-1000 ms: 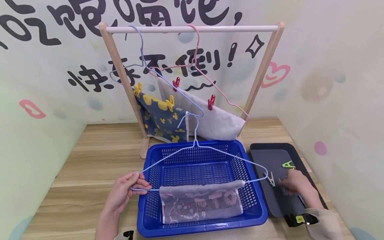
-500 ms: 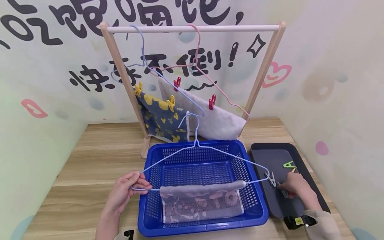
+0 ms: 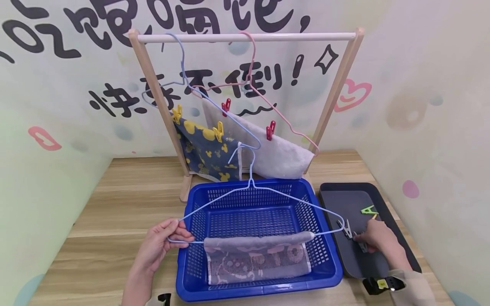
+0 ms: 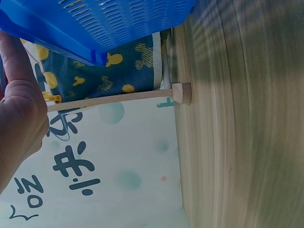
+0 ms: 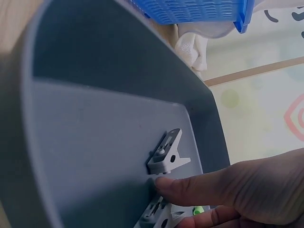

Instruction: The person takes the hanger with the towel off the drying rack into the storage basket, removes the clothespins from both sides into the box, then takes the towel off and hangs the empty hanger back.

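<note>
So my left grip (image 3: pixel 164 242) is curled round the left corner of the light blue hanger (image 3: pixel 251 182), lower middle of the head view, with a gray patterned towel (image 3: pixel 258 260) draped over its bottom bar above the blue basket (image 3: pixel 260 291). My right grip (image 3: pixel 379 239) is narrow, pinching a gray clip (image 5: pixel 154 210) in the dark tray (image 3: pixel 344 196), lower right. Another gray clip (image 5: pixel 167 154) lies just beside it, with a green clip (image 3: pixel 368 210) further up.
</note>
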The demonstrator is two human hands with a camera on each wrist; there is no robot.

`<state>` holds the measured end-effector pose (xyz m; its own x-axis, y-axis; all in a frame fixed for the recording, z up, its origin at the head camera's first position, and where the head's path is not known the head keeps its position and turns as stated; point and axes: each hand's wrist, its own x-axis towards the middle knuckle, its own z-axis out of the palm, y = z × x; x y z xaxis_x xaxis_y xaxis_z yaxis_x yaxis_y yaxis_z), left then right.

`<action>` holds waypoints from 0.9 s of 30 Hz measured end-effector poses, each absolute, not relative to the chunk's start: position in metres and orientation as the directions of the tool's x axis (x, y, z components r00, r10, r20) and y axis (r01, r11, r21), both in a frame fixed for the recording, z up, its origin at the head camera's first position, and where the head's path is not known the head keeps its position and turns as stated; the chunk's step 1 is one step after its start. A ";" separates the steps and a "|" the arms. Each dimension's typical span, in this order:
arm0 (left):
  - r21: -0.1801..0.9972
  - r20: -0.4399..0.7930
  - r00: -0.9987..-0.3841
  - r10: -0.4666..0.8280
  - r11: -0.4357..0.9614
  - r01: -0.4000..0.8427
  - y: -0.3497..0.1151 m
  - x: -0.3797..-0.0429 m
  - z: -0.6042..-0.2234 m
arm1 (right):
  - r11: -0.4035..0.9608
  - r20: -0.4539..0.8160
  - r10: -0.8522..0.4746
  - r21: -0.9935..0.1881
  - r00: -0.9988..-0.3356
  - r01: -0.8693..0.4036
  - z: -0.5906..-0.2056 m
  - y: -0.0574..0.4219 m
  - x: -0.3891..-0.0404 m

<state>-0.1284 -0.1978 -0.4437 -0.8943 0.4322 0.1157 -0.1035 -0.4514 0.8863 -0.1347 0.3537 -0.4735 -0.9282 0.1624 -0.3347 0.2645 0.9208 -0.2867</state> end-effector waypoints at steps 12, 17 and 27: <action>0.885 0.120 -0.894 0.431 -0.455 -0.100 -0.198 -0.128 -0.444 | 0.903 -0.153 0.149 -0.381 -0.977 0.198 -0.454 0.350 -0.131; 0.883 0.130 -0.892 0.432 -0.461 -0.094 -0.198 -0.129 -0.445 | 0.891 0.151 0.167 -0.447 -0.974 0.083 -0.435 0.335 -0.132; 0.885 0.139 -0.889 0.436 -0.458 -0.087 -0.198 -0.128 -0.445 | 0.737 0.536 0.005 -0.572 -0.844 -0.359 -0.403 0.283 -0.130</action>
